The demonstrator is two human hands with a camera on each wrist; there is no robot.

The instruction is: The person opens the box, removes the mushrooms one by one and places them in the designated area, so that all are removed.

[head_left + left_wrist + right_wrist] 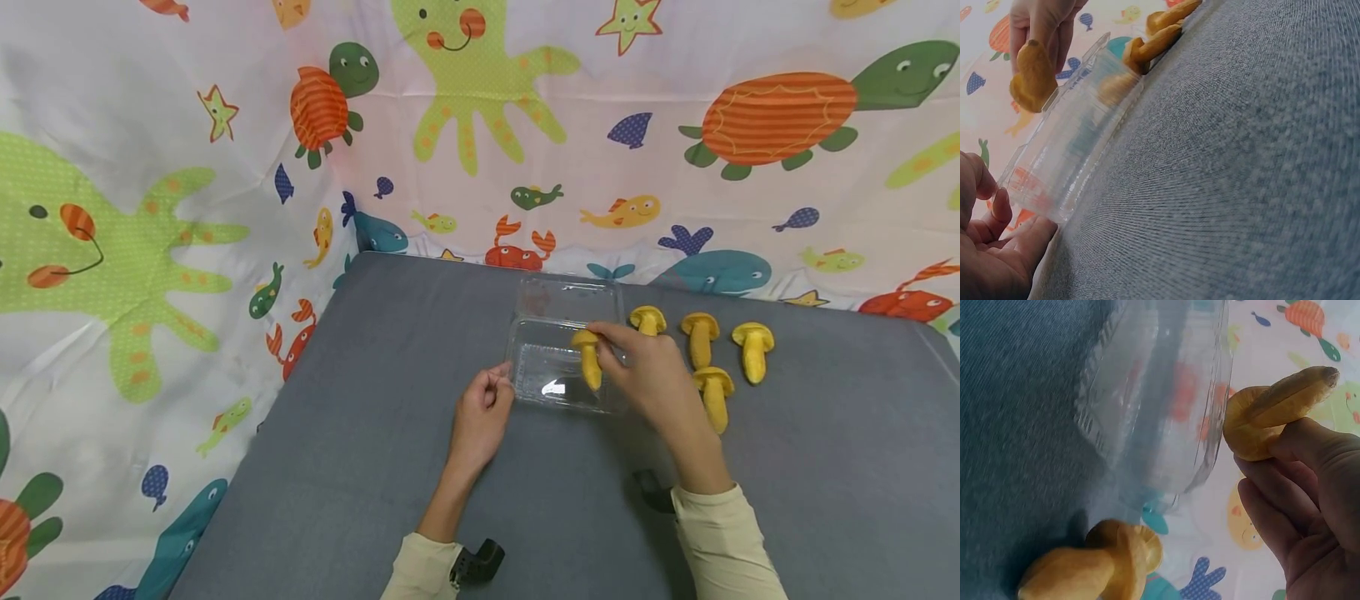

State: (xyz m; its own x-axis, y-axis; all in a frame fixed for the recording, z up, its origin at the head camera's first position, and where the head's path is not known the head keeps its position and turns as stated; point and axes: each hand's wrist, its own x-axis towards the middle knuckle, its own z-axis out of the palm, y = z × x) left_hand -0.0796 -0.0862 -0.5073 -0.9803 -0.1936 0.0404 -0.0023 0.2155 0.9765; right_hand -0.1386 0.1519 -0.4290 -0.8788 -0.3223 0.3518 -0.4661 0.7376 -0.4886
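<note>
My right hand (656, 383) pinches a yellow mushroom (589, 360) by its cap, with the stem pointing down, above a clear plastic container (551, 400). In the right wrist view the held mushroom (1279, 412) is beside the container's upper rim, clasped between thumb and fingers. My left hand (483, 412) grips the container's near left side. The left wrist view shows its fingertips (1000, 203) at the corner of the clear wall (1066, 150). Nothing is seen inside the container, whose hinged lid (566, 296) lies folded back on the far side.
Several more mushrooms lie on the grey tabletop (360, 433) right of the container: one (648, 319) close behind my right hand, others (701, 337) (753, 350) farther right, and one (715, 396) beside my right wrist. A patterned cloth (465, 208) hangs along the back and left edges.
</note>
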